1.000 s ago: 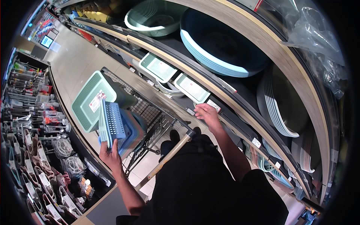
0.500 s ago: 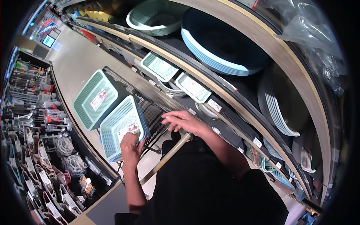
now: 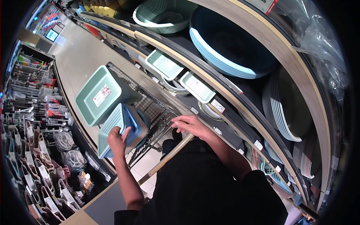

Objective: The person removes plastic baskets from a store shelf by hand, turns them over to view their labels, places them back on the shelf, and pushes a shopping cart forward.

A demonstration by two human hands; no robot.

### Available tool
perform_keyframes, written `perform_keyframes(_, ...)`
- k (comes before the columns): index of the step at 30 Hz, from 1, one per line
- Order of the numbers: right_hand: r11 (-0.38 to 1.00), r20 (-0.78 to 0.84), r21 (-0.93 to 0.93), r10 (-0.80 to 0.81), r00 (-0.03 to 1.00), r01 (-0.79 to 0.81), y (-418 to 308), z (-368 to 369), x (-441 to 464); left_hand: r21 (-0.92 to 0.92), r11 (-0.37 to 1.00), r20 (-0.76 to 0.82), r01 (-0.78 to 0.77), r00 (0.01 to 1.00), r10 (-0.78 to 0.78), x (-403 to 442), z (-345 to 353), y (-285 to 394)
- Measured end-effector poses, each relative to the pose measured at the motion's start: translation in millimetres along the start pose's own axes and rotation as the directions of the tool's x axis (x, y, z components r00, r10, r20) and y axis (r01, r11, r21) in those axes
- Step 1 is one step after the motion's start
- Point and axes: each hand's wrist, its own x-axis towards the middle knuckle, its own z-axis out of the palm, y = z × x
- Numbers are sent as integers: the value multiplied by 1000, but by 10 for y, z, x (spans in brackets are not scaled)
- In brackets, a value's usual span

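A light-blue perforated plastic basket (image 3: 113, 122) tilts on its side at the top of a nested stack of blue and pinkish baskets (image 3: 141, 129) in the shopping cart (image 3: 152, 108). My left hand (image 3: 117, 140) is closed on its near rim, thumb raised. Beyond it, a pale green basket (image 3: 88, 97) with a printed label leans at the cart's far end, other baskets nested beneath. My right hand (image 3: 192, 126) hovers by the cart's handle (image 3: 168, 159), fingers loosely extended and apart, with nothing in them.
On my right, curved shelves hold large blue basins (image 3: 221, 63), a green basin (image 3: 161, 17) and small green trays (image 3: 165, 64). To my left stands a rack of packaged utensils (image 3: 33, 97) and hanging goods (image 3: 41, 168). The tiled aisle (image 3: 82, 48) runs ahead.
My left hand has tipped the light-blue basket leftward, exposing the blue and pinkish stack beside it. My right hand has shifted slightly right and down, still without a hold.
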Motion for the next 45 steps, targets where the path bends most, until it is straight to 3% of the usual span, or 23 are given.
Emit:
perform_keyframes(2, 1000, -7, 2, 4, 1000, -4, 21, -24, -19, -12, 1000, 30, 22, 999, -22, 7, 20, -56)
perform_keyframes(4, 1000, -24, 15, -4, 1000, 5, 2, -33, -53, -6, 999, 39, -53, 998, 54, 8, 17, -24)
perform_keyframes(14, 997, -89, 73, -12, 996, 18, 31, -79, -144, -403, 909, 194, 105, 981, -27, 86, -101, -141)
perform_keyframes(16, 996, -88, 81, -19, 996, 26, 30, -74, -173, -495, 856, 175, 151, 982, -72, 138, -181, -172)
perform_keyframes(18, 996, -87, 80, -25, 996, 32, 67, -84, -170, -461, 878, 171, 130, 984, -56, 177, -229, -229)
perform_keyframes(20, 996, -83, 82, -32, 996, 39, 91, -79, -162, -426, 896, 89, 128, 991, -99, 197, -341, -204)
perform_keyframes(21, 997, -84, 74, -32, 996, 38, 95, -81, -169, -433, 895, -27, 108, 991, -133, 189, -338, -231)
perform_keyframes(22, 997, -88, 67, -32, 996, 38, 98, -84, -178, -434, 895, -25, 106, 991, -129, 175, -365, -259)
perform_keyframes(25, 998, -89, 60, -27, 996, 32, 81, -79, -190, -216, 971, -496, -102, 868, -20, 79, -524, -249)
perform_keyframes(28, 999, -73, 27, -31, 997, 33, -29, -39, -234, -68, 974, -644, -216, 755, 123, -66, -752, 118)
perform_keyframes(30, 997, -14, 81, 1, 1000, 0, -179, 5, -276, 128, 892, -642, -434, 649, 408, -151, -817, 447)
perform_keyframes(32, 991, 49, 132, 30, 998, -36, -332, 66, -341, 60, 798, -451, -600, 697, 558, -284, -804, 756)
perform_keyframes(33, 976, 88, 215, 18, 996, -36, -399, 90, -397, 97, 733, -345, -674, 668, 660, -312, -763, 893)
perform_keyframes(35, 963, 148, 270, -26, 989, -15, -502, 93, -471, -90, 603, -255, -793, 604, 755, -374, -552, 1135)
perform_keyframes(36, 963, 147, 268, -27, 989, -13, -520, 72, -510, -229, 506, -340, -832, 555, 759, -380, -432, 1284)
perform_keyframes(37, 964, 86, 261, 20, 996, -42, -525, 45, -564, -286, 489, -329, -824, 564, 757, -418, -388, 1405)
perform_keyframes(42, 976, -79, 180, 136, 988, -120, -590, -21, -772, -359, 405, -346, -841, 523, 779, -495, -316, 1690)
perform_keyframes(45, 968, -74, 160, 206, 976, -192, -476, -190, -817, -397, 390, -321, -831, 524, 789, -468, -299, 1742)
